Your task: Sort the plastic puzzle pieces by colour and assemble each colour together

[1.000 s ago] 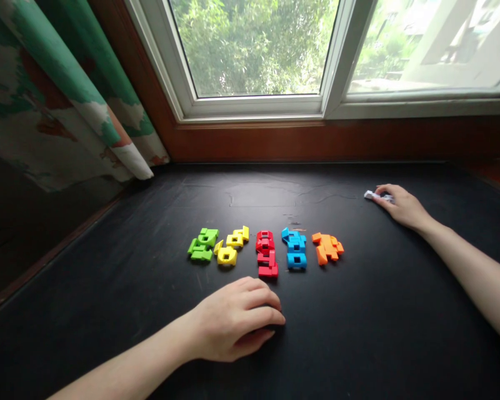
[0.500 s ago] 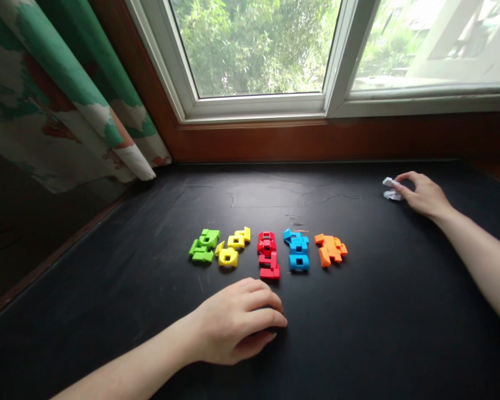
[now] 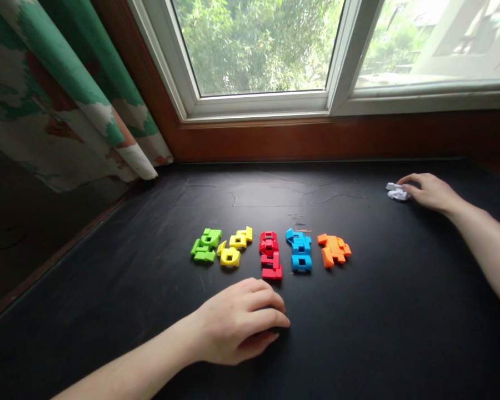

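Observation:
Far to the right, my right hand [image 3: 432,191] pinches a white plastic piece [image 3: 393,186] between thumb and fingertips. A second white plastic piece [image 3: 398,195] lies on the table just below it; whether the two touch is too small to tell. My left hand [image 3: 241,321] rests palm down on the black surface, fingers loosely bent and apart, holding nothing. Beyond it runs a row of small angular plastic pieces in colour groups: green pieces [image 3: 211,238], yellow pieces [image 3: 230,257], red pieces [image 3: 270,259], blue pieces [image 3: 301,249] and an orange cluster [image 3: 335,250].
The black tabletop [image 3: 358,333] reaches back to a brown wooden sill [image 3: 254,141] under a white-framed window [image 3: 258,108]. A patterned curtain [image 3: 120,128] hangs at the left and touches the table's back left corner.
My right hand has lowered the upper white piece towards the one on the table, narrowing the gap between them. The left hand and the coloured pieces stay in place; the view has shifted slightly.

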